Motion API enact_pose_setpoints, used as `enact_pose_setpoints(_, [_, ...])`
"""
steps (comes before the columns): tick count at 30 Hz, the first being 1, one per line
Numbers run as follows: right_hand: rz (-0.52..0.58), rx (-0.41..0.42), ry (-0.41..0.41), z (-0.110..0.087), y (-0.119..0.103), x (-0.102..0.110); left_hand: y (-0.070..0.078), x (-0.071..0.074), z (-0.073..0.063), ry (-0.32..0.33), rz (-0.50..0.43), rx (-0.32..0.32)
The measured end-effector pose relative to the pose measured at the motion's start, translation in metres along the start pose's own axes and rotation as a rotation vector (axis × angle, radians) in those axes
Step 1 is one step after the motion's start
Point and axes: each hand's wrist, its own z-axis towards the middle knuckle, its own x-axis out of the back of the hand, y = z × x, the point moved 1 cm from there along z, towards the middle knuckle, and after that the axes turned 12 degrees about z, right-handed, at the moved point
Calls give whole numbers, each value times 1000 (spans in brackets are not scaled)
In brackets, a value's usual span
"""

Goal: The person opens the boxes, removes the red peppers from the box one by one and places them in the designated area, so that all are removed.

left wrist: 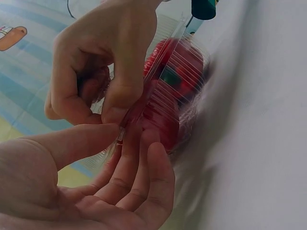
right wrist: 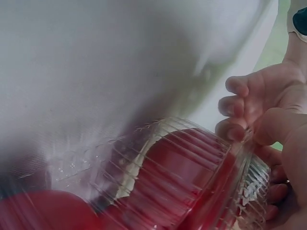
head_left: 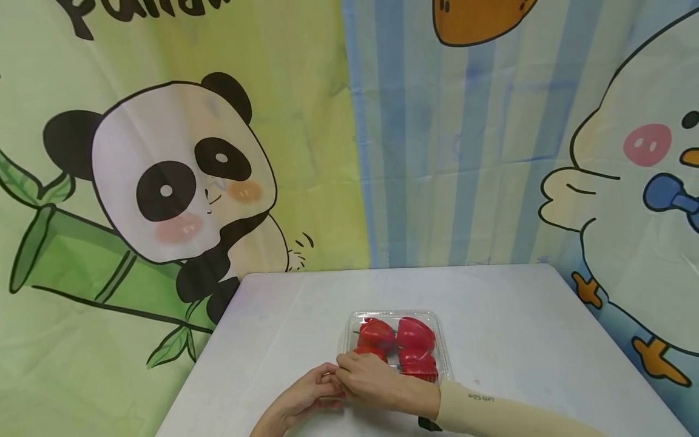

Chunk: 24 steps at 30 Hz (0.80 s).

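Observation:
A clear ribbed plastic clamshell container (head_left: 445, 349) lies on the white table, with several red bell peppers (head_left: 416, 334) inside. My left hand (head_left: 310, 391) is at its near left corner; in the left wrist view its thumb and fingers pinch the container's rim. Right beside it, my right hand (head_left: 377, 383) reaches across the front of the container and pinches the same rim between thumb and curled fingers. The right wrist view shows the container's ribbed side (right wrist: 177, 177) close up, red showing through. My right hand hides part of the near left pepper.
The white table (head_left: 508, 328) extends around the container. Behind it hangs a cloth backdrop (head_left: 306, 152) with a panda and a white bird. A small dark object (head_left: 429, 423) shows below the right wrist.

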Motion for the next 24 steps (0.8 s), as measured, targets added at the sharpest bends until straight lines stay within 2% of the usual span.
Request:
enact_pose_setpoints(4, [-4, 0, 11, 0, 2, -1, 2, 1, 1, -13, 12, 2])
enact_pose_setpoints(9, [-12, 10, 62, 0, 2, -2, 3, 1, 3, -25, 15, 6])
enact_pose_setpoints(15, [33, -1, 61, 1, 3, -2, 3, 0, 6, -21, -6, 17])
enact_pose_setpoints(21, [60, 1, 104, 1, 2, 1, 1, -1, 9, -33, -12, -29])
enact_pose_setpoints(24, [72, -2, 105, 1, 2, 3, 0, -1, 10, -39, -11, -26])
